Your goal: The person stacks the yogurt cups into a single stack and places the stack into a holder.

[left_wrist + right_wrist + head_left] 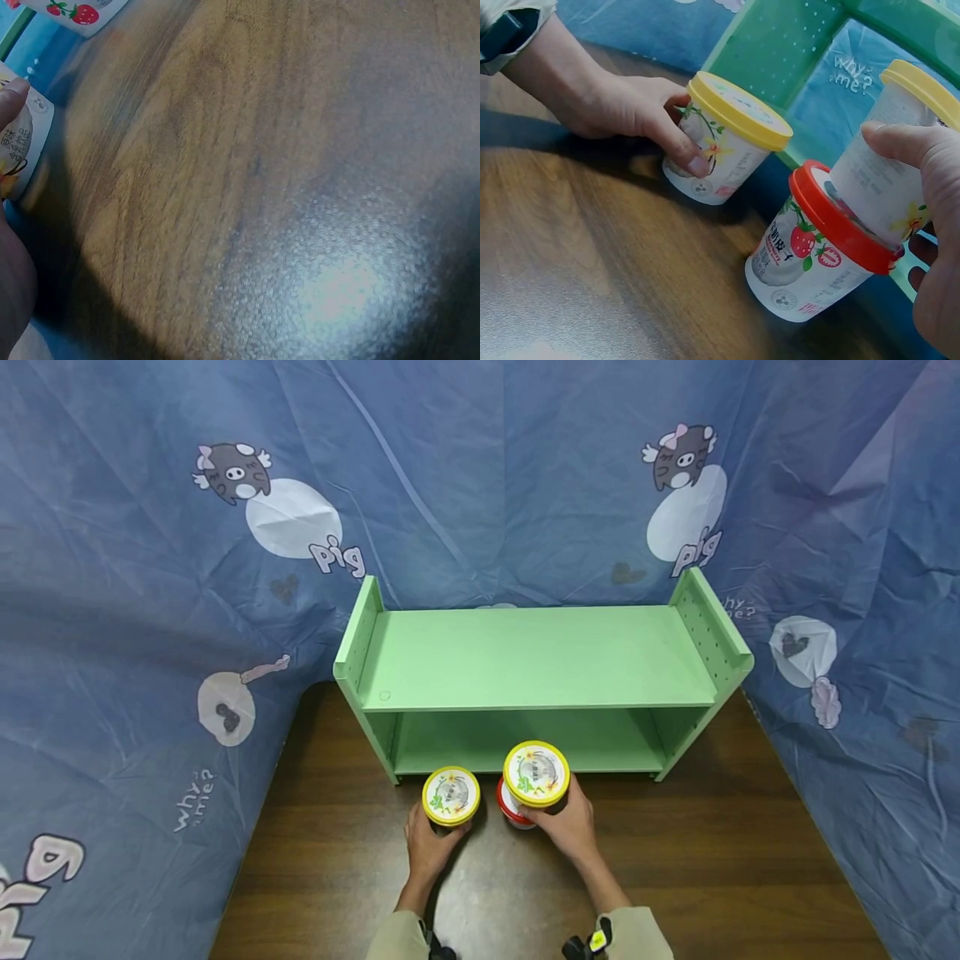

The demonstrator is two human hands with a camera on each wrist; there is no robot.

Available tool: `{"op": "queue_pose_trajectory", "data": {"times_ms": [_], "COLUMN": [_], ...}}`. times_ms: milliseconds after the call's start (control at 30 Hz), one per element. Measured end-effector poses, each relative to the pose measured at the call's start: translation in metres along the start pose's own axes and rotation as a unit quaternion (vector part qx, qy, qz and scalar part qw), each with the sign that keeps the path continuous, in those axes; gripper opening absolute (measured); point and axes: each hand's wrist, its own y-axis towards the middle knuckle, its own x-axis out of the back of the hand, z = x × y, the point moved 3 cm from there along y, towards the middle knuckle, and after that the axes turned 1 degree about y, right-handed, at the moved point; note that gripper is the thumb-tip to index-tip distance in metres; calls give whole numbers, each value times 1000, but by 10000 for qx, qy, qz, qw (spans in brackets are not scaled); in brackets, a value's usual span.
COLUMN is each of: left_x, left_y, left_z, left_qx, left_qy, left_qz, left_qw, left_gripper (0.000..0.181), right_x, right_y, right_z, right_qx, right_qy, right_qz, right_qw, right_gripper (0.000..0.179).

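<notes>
In the head view my left hand [429,850] grips a white tub with a yellow lid [451,795], thumb and fingers round its side. That tub is upright on the table or very close to it. My right hand [573,828] holds a second yellow-lidded tub [537,773] by its side. It is slightly tilted over a red-lidded tub [810,251] with strawberries printed on it, which stands on the table. Whether the upper tub's base touches the red lid I cannot tell. The left wrist view catches only part of the left hand's tub [34,142] at its edge.
A green two-level shelf [525,660] stands just behind the tubs, with raised side panels. Under everything lies a dark wooden table [720,860]. A blue cloth [480,485] with cartoon pigs hangs behind and along both sides.
</notes>
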Motion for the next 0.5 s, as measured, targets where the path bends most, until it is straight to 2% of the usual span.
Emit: {"op": "queue_pose_trajectory", "data": {"times_ms": [100,200,500], "left_x": [0,0,-1], "left_y": [2,3,3], "left_z": [2,3,3], "left_qx": [276,425,386], "left_qy": [2,18,1], "left_qz": [226,361,377], "left_qw": [9994,9984,9985], "left_gripper": [86,87,88], "right_x": [-2,-3,-5], "right_y": [0,0,0], "right_z": [-2,-2,-2], "right_qx": [-21,-27,61], "right_qy": [-18,-32,-89], "right_qz": [14,39,130], "right_qw": [10000,10000,9999], "right_gripper": [84,85,86]}}
